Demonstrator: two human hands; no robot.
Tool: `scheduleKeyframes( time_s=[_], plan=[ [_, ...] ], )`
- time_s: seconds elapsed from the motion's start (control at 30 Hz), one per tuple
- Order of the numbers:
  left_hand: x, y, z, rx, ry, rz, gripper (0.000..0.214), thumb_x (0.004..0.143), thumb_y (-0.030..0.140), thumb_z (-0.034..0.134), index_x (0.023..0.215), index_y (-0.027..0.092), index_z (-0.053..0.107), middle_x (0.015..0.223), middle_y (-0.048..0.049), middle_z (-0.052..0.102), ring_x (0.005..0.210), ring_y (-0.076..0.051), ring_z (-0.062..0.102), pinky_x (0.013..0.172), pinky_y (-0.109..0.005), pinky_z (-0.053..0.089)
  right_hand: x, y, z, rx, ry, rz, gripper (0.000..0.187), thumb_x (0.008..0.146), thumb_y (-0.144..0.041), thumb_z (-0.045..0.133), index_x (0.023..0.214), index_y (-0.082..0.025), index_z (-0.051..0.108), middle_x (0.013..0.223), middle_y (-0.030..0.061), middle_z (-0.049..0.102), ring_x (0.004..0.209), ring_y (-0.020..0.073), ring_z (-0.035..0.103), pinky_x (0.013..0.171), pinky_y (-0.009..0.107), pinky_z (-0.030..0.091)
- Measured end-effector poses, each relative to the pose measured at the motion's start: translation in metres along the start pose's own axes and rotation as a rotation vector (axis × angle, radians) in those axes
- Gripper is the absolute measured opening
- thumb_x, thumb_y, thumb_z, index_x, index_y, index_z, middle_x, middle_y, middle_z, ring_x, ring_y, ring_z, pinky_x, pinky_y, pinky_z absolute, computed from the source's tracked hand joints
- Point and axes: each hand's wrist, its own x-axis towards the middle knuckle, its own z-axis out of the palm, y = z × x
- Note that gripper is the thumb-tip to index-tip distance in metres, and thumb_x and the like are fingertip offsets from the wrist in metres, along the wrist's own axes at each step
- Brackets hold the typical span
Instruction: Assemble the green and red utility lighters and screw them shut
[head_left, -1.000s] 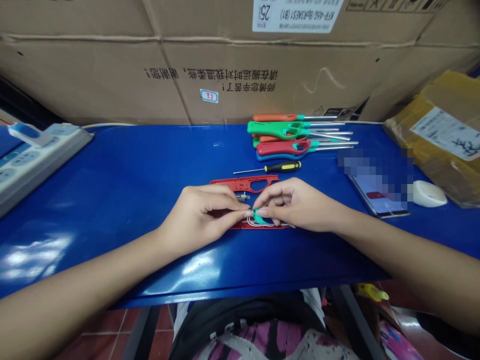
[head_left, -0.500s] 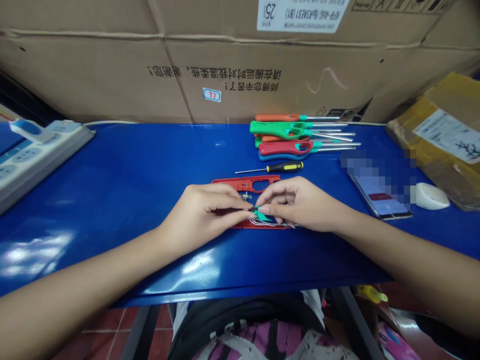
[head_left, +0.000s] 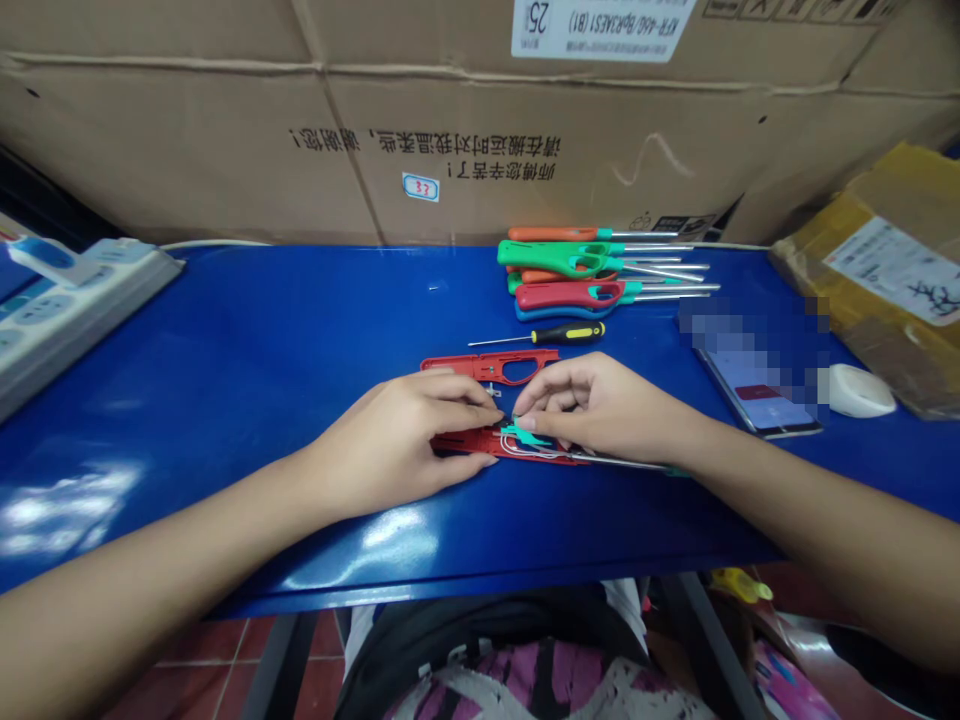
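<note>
My left hand (head_left: 401,435) lies across the handle end of a red lighter half-shell (head_left: 469,441), thumb on its near edge and fingers at the far edge. Inside this shell sit a teal trigger (head_left: 531,436), white wires (head_left: 517,448) and a metal tube (head_left: 630,461) that runs out to the right. The fingertips of my right hand (head_left: 592,405) pinch at the teal trigger, partly covering it. Just beyond my hands lies the other red half-shell (head_left: 491,365), inner side up. A small metal part (head_left: 492,390) rests between the two halves.
A black-and-yellow screwdriver (head_left: 568,333) lies behind the shells. Several lighters (head_left: 559,258) are piled farther back. At right are a phone (head_left: 765,385), a white mouse (head_left: 861,390) and a taped box (head_left: 892,270). A power strip (head_left: 82,310) stands left; a large carton (head_left: 225,150) closes off the back.
My left thumb and fingers have parted from a pinch near the teal trigger and now span the red half-shell. More of the trigger, wires and metal tube shows.
</note>
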Motion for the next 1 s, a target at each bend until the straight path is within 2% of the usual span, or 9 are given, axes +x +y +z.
scheduleKeyframes(
  time_s=[0.17,0.33,0.47,0.53,0.6,0.73,1.0],
  plan=[
    [-0.001,0.000,0.002,-0.025,0.034,0.021,0.020,0.090,0.022,0.072,0.109,0.018,0.077,0.111,-0.0068,0.076,0.099,-0.020,0.073,0.089,-0.033,0.060,0.000,-0.003,0.001,-0.036,0.019,-0.019,0.017,0.079,-0.027,0.076,0.086,-0.014,0.069,0.060,-0.0037,0.059,0.054,0.0070,0.052,0.049,0.020,0.041],
    [0.000,-0.001,0.004,-0.016,0.032,0.024,0.022,0.090,0.023,0.073,0.110,0.016,0.077,0.111,-0.0075,0.076,0.099,-0.021,0.073,0.090,-0.034,0.060,0.000,0.000,0.003,-0.074,0.044,-0.057,0.015,0.081,-0.027,0.073,0.086,-0.017,0.063,0.059,-0.0056,0.056,0.053,0.0071,0.051,0.049,0.021,0.040],
    [-0.001,-0.002,0.005,0.006,0.038,0.017,0.023,0.090,0.025,0.072,0.111,0.015,0.077,0.112,-0.0083,0.076,0.100,-0.022,0.073,0.089,-0.035,0.061,-0.006,0.000,0.001,-0.263,0.137,-0.206,0.012,0.084,-0.026,0.070,0.085,-0.019,0.061,0.062,-0.0064,0.054,0.054,0.0064,0.047,0.051,0.021,0.038],
    [-0.002,-0.002,0.005,0.010,0.041,0.007,0.024,0.090,0.025,0.073,0.112,0.016,0.076,0.111,-0.0084,0.076,0.099,-0.022,0.073,0.089,-0.035,0.061,-0.012,-0.004,-0.003,-0.367,0.150,-0.231,0.012,0.086,-0.028,0.067,0.080,-0.019,0.061,0.062,-0.0056,0.052,0.055,0.0068,0.045,0.051,0.022,0.037],
    [-0.002,-0.002,0.005,0.011,0.037,0.000,0.025,0.090,0.025,0.073,0.113,0.016,0.076,0.111,-0.0082,0.076,0.099,-0.022,0.073,0.088,-0.034,0.061,-0.019,-0.009,-0.008,-0.491,0.106,-0.236,0.015,0.088,-0.030,0.065,0.077,-0.020,0.064,0.061,-0.0052,0.051,0.054,0.0074,0.043,0.051,0.024,0.035],
    [-0.001,-0.002,0.005,0.001,0.036,-0.006,0.025,0.090,0.027,0.073,0.113,0.017,0.076,0.107,-0.0078,0.076,0.097,-0.021,0.074,0.085,-0.032,0.061,-0.027,-0.015,-0.014,-0.680,-0.009,-0.271,0.011,0.085,-0.028,0.068,0.079,-0.020,0.067,0.069,-0.0022,0.060,0.059,0.0091,0.048,0.055,0.025,0.036],
    [0.001,-0.003,0.007,0.005,0.061,-0.005,0.024,0.088,0.026,0.075,0.110,0.016,0.076,0.104,-0.0070,0.077,0.090,-0.019,0.074,0.081,-0.030,0.060,-0.029,-0.015,-0.014,-0.637,-0.055,-0.194,0.008,0.085,-0.019,0.063,0.078,-0.021,0.066,0.065,-0.0034,0.062,0.057,0.0096,0.051,0.054,0.025,0.037]
  ],
)
